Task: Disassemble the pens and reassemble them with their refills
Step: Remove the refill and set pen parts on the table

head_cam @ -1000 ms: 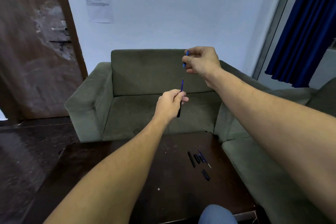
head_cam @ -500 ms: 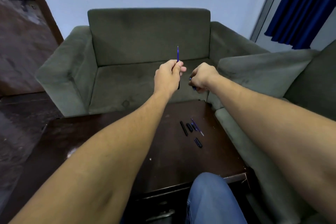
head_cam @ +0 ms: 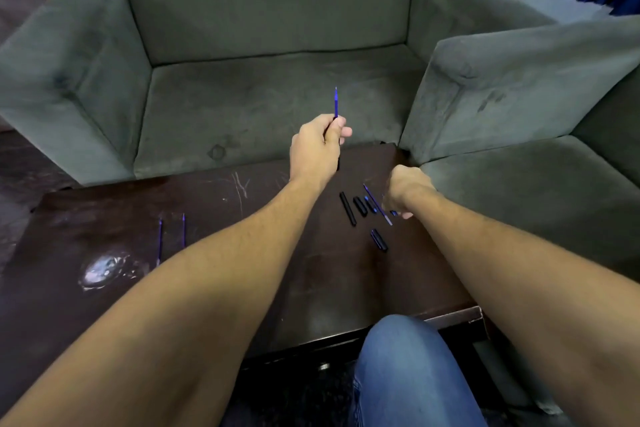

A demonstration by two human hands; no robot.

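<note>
1. Now: left hand [head_cam: 317, 146] clamped on a pen [head_cam: 335, 104], refill tip poking up.
2. Right hand [head_cam: 407, 191] closed, contents unclear, beside loose parts [head_cam: 360, 206] on the table [head_cam: 242, 288].
3. Two refills [head_cam: 171, 236] unused; reassembly looks mostly pending.

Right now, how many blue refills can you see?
4: one upright in the left hand, two lying on the table's left side, one among the black parts by the right hand. Others may be hidden.
</note>
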